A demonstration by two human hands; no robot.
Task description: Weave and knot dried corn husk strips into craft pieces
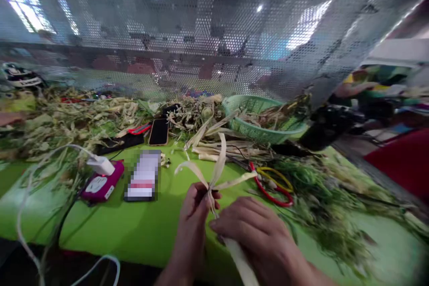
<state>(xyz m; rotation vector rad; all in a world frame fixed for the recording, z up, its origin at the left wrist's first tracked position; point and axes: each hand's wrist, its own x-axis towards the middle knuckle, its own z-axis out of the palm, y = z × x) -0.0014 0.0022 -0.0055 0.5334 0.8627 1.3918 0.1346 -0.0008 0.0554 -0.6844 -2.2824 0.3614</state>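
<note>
"Closest to the camera, a flat, pale cream tail of dry plant strip (241,262) is slanting down to the bottom edge, isn't it?"

"Yes, and it is emerging from beneath the right hand (256,228), whose fingers are curling around it. The back of that hand is hiding how tightly it is gripping."

"What is the left hand (195,221) doing?"

"It is pinching narrowly, thumb against fingers, at the neck of a pale cream fan of three thin, curling dry strips (219,161)."

"Which way is the piece lying?"

"Its long axis is running aslant. The fan is spreading up and away beyond the left fingertips, while a thin stem (213,209) is leading from the neck down and rightward, towards the right thumb. Whether stem and tail are joining under the right hand, I cannot tell."

"So which hand is nearer the neck?"

"The left is touching it; the right is sitting just below and to its right. I judge that everything is turning on that short stretch of stem between the two grips."

"And around them?"

"Some bright green tabletop (134,225) is showing underneath, a glossy red loop (281,204) is resting to the right, and a pale green plastic basket (263,134) is standing beyond the fan."
</note>
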